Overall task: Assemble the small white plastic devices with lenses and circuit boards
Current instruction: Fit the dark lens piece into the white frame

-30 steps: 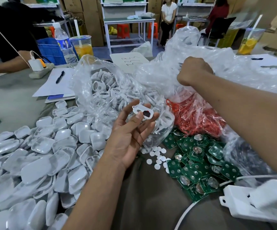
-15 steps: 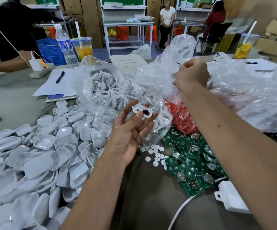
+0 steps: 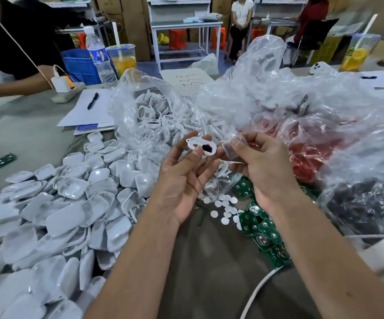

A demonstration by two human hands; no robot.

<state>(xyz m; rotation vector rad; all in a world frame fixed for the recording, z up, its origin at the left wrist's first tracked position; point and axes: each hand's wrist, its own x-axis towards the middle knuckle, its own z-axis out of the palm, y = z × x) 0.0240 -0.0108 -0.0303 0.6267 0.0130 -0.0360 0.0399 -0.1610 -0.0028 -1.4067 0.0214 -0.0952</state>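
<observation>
2 hands: raised over the bench (image 3: 209, 284).
Left hand (image 3: 181, 180): white frame (image 3: 201, 146) pinched at fingertips.
Right hand (image 3: 262, 166): clear lens (image 3: 232, 149) pinched.

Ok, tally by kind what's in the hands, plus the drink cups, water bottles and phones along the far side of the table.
White plastic frame, in the left hand: 1
Clear piece, pinched by the right hand: 1
Drink cups with straws: 2
Water bottle: 1
Phone: 1
Total: 6

Both forearms bare; left hand (image 3: 181, 180) and right hand (image 3: 262, 166) ungloved.
</observation>
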